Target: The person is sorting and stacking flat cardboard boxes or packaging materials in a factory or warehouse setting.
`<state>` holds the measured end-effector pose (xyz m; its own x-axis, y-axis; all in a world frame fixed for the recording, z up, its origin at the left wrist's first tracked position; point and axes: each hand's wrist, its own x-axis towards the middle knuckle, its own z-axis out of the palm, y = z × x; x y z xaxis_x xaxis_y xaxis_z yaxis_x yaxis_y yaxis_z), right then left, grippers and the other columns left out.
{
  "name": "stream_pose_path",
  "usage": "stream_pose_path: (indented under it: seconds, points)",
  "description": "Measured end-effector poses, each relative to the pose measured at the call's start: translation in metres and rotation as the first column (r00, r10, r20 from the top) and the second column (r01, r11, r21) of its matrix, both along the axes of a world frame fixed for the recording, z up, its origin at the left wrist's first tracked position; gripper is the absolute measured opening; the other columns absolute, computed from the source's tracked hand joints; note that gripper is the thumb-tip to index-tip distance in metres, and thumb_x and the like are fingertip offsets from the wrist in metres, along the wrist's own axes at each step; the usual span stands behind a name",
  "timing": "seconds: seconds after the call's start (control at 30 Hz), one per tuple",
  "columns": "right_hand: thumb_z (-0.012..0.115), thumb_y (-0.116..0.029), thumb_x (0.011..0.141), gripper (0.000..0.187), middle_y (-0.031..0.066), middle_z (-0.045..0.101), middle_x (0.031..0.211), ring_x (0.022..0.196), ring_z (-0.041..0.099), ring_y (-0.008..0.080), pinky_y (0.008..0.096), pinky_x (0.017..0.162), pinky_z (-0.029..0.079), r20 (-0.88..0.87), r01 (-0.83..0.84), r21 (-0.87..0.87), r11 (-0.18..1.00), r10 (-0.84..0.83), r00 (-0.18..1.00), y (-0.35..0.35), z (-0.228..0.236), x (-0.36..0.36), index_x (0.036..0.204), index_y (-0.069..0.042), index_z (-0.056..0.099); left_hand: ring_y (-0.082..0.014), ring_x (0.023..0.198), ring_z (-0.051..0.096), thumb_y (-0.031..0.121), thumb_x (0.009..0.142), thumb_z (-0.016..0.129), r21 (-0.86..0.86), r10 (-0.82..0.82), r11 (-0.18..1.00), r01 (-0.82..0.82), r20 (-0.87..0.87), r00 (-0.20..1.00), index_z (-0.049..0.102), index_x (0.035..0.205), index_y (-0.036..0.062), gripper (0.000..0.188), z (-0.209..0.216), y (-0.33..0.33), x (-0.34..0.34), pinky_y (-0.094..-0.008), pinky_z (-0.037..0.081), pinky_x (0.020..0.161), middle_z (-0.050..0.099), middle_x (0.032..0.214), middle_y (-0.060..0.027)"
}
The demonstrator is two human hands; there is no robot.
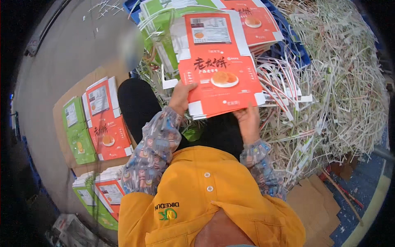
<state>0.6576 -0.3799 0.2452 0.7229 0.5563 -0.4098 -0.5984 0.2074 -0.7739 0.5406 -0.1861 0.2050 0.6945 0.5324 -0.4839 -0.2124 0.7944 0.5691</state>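
Observation:
Both my hands hold a thin stack of flat red carton blanks (222, 96) printed with a picture of round cakes, white flaps showing along the sides. My left hand (181, 96) grips the stack's left edge, thumb on top. At the near right corner, my right hand (249, 121) closes on the bottom edge, its fingers partly under the sheets. Beyond them, green carton blanks (162, 43) and another pile of red blanks (257, 35) lie on a blue crate (302, 55). Thin paper trim strips hang around the crate.
A big heap of shredded paper strips (333, 82) fills the right side. To the left, green blanks (78, 136) and red blanks (108, 123) lie on a cardboard sheet (61, 119), with more stacks (103, 193) nearer me. Flat brown cardboard (317, 206) lies at lower right.

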Motion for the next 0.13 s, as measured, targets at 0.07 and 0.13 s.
stream_pose_path:
  seconds: [0.07, 0.13]
  points:
    - [0.041, -0.024, 0.088, 0.027, 0.0100, 0.057, 0.098, 0.085, 0.059, 0.0191, 0.0306, 0.064, 0.052, 0.246, 0.118, -0.118, 0.986, -0.086, 0.966, -0.017, -0.014, 0.028, 0.109, -0.007, 0.041, -0.0229, 0.093, 0.055, -0.003, 0.075, 0.052, 0.043, -0.024, 0.999, 0.025, -0.030, 0.999, 0.039, 0.111, -0.0007, 0.038, 0.002, 0.007, -0.011, -0.0346, 0.047, 0.080, 0.053, 0.106, -0.0127]
    - [0.048, -0.028, 0.085, 0.033, 0.0120, 0.055, 0.098, 0.089, 0.059, 0.0237, 0.0311, 0.062, 0.052, 0.251, 0.107, -0.222, 0.969, -0.049, 0.967, -0.013, 0.018, 0.036, 0.105, -0.006, 0.035, -0.0229, 0.095, 0.054, -0.002, 0.076, 0.053, 0.043, -0.062, 0.997, 0.063, -0.020, 0.998, 0.036, 0.115, 0.0006, 0.043, -0.003, 0.012, -0.022, -0.0345, 0.048, 0.078, 0.050, 0.111, -0.0137]
